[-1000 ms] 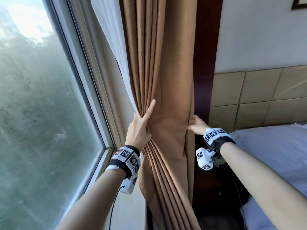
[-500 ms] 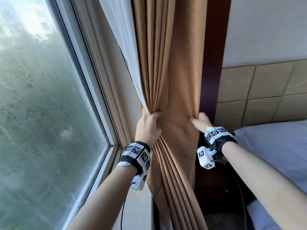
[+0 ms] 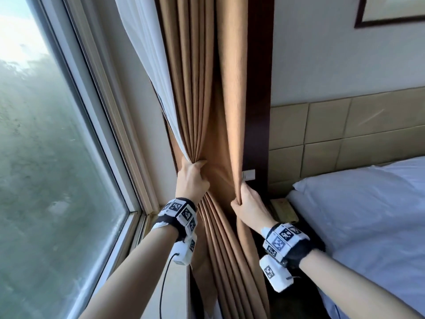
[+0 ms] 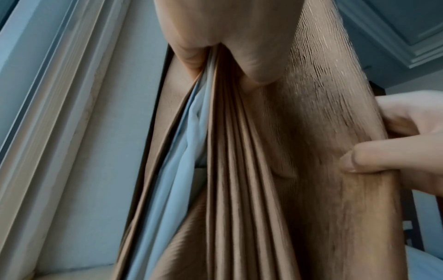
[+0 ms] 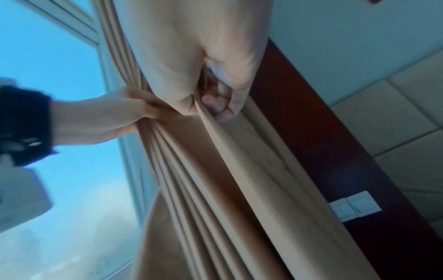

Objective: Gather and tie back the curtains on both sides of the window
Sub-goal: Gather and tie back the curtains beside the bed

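Observation:
A tan curtain [image 3: 220,93] hangs in pleats to the right of the window [image 3: 46,157], with a white sheer curtain [image 3: 147,56] bunched against its left side. My left hand [image 3: 192,178] grips the gathered pleats and the sheer's edge; the left wrist view shows thumb and fingers [image 4: 254,64] pinching the folds [image 4: 230,151]. My right hand [image 3: 247,203] grips the curtain's right edge a little lower, fingertips [image 5: 215,106] curled round the fabric [image 5: 239,170]. A flat stretch of curtain spans between the two hands. No tie-back is visible.
A dark wood panel [image 3: 257,111] stands behind the curtain with a white switch plate [image 3: 248,174]. A bed with a white pillow [image 3: 358,215] and a padded tan headboard [image 3: 345,134] lies to the right. The window frame [image 3: 119,146] and sill run along the left.
My left hand went from flat against the pleats to gripping them. My right hand closed on the curtain's right edge and pulled it lower. The view shifted right.

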A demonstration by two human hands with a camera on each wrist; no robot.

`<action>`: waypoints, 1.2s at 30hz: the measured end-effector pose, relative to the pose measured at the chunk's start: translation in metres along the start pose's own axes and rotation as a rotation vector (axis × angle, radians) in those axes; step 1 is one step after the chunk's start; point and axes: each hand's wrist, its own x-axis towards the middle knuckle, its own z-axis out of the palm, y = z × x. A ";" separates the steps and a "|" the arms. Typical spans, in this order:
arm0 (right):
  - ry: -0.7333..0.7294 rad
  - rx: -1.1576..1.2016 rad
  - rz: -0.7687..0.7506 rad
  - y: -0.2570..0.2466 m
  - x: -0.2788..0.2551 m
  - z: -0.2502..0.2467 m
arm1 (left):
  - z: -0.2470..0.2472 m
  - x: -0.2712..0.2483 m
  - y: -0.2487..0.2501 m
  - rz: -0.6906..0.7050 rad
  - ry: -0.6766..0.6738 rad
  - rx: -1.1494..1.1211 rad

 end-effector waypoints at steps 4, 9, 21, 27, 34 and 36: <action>-0.090 -0.034 -0.034 -0.024 -0.006 0.009 | -0.002 -0.007 0.007 0.024 -0.048 -0.023; -0.134 -0.206 -0.030 -0.040 0.005 0.017 | -0.008 -0.017 0.019 -0.012 -0.092 -0.122; -0.479 -0.018 -0.060 -0.020 0.027 0.009 | -0.009 -0.006 -0.002 0.049 -0.008 0.081; -0.423 -0.050 0.176 0.044 0.057 0.001 | -0.033 0.007 -0.046 -0.001 0.022 0.193; -0.353 -0.088 0.318 0.069 0.108 0.013 | -0.049 0.018 -0.079 -0.050 0.053 0.213; -0.302 -0.032 0.339 0.059 0.124 0.026 | -0.048 0.020 -0.080 -0.034 0.046 0.214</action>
